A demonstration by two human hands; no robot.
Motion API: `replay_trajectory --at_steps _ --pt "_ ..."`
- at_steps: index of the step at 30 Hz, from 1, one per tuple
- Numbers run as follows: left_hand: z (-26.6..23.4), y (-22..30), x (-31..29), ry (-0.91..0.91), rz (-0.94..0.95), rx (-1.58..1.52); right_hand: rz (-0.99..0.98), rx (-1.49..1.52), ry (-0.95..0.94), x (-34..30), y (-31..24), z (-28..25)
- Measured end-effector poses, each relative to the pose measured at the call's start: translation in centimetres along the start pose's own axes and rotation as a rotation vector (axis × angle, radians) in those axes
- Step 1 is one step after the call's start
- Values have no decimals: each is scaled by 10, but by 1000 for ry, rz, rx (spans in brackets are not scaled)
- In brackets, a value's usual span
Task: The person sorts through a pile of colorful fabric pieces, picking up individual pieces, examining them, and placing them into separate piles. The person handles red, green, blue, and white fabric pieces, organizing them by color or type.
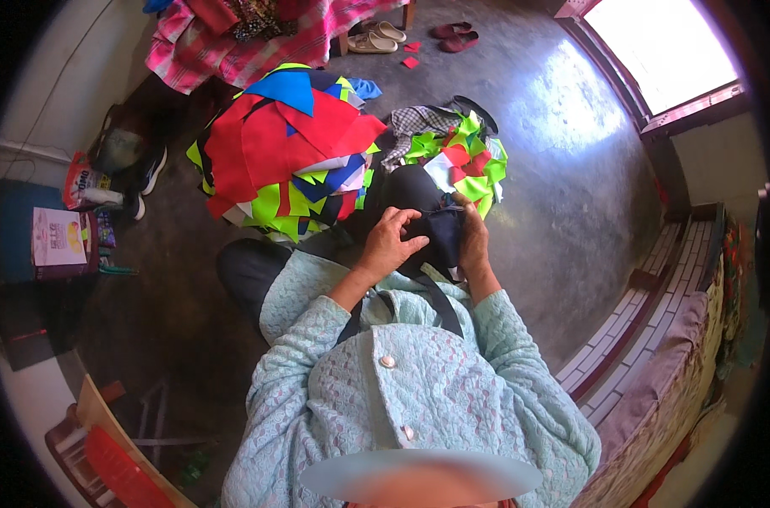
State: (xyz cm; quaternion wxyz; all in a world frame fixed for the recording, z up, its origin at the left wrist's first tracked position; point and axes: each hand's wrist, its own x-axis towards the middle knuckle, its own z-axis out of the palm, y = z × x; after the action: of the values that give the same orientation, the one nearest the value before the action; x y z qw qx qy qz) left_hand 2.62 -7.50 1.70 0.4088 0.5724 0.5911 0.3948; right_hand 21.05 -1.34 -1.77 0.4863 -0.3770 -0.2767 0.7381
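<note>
A piece of dark navy cloth is in front of me, above my lap. My right hand grips its right side, with the thumb and fingers closed near the top edge. My left hand is at the cloth's left side, its fingers bent and the thumb standing apart from the index finger. Its fingertips are close to the cloth's edge; whether they touch it is hard to make out. Beyond my hands lies a smaller heap of lime, red and white cloth scraps, beside a checked cloth.
A large pile of red, blue and lime cloth pieces rises at the far left. Shoes and small red scraps lie on the grey floor. Boxes and packets stand left. A long cloth-covered seat runs along the right.
</note>
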Motion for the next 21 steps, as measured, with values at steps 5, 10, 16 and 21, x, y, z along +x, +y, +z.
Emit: replay_trajectory --at_steps 5,10,16,21 --pt "5 12 1 72 49 47 -25 -71 -59 -3 -1 1" --pt "6 9 6 45 -2 -125 -36 -149 -39 -3 -1 5" --pt "-4 -7 0 52 -19 -363 -25 13 4 5 10 -10" --pt "-3 -13 -6 -20 -185 -717 -54 -14 -15 10 14 -13"
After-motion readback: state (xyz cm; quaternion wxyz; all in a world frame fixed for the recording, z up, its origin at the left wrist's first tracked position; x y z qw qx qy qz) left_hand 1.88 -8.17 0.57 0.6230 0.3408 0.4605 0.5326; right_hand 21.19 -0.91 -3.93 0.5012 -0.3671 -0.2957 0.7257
